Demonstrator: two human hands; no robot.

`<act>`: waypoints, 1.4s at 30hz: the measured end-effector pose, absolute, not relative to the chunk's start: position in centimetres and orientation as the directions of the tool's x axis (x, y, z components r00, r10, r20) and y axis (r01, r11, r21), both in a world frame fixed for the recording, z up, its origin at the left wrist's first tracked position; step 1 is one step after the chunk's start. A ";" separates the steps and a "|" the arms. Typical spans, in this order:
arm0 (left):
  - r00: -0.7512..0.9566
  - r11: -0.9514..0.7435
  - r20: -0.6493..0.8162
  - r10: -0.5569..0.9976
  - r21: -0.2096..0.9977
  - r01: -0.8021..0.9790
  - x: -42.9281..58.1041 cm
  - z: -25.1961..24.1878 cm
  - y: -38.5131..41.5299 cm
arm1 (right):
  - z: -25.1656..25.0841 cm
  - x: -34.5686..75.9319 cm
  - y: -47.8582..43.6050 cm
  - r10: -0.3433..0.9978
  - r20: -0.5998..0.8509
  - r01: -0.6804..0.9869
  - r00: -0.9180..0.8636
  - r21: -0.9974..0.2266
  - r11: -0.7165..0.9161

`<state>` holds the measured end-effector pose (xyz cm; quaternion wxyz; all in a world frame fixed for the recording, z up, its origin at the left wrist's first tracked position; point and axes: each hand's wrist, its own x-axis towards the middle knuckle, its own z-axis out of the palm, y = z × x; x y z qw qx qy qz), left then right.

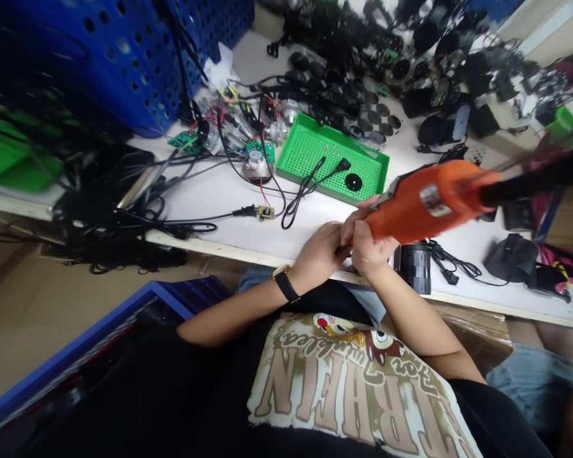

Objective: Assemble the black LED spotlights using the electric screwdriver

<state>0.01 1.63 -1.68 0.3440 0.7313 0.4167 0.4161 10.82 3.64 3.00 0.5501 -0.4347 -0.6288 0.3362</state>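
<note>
Grips: right hand (368, 249) closed on orange power tool (430, 200); left hand (319, 256) curled, hold hidden; green tray (332, 156) beyond

A black T-shirt (138, 394) carries a distressed beige print (348, 381) with 2 cartoon chipmunks and large brown lettering. A black-strapped wristwatch (285, 284) with a gold-coloured case sits on the left wrist (267, 299), and pale blue denim legwear (535, 381) shows below.
</note>
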 end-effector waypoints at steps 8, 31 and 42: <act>0.319 -0.465 0.357 0.878 0.795 0.390 -0.4 0.1 1.2 | 8.1 12.3 3.4 0.745 0.530 0.005 0.405 -0.816 0.578; 0.435 -0.487 0.245 0.866 0.608 0.627 -0.4 2.4 2.2 | 4.6 14.3 4.6 0.819 0.441 -0.008 0.368 -0.879 0.477; 0.426 -0.502 0.278 0.861 0.607 0.617 0.3 4.5 1.6 | 4.0 14.6 4.9 0.865 0.406 0.046 0.295 -0.910 0.412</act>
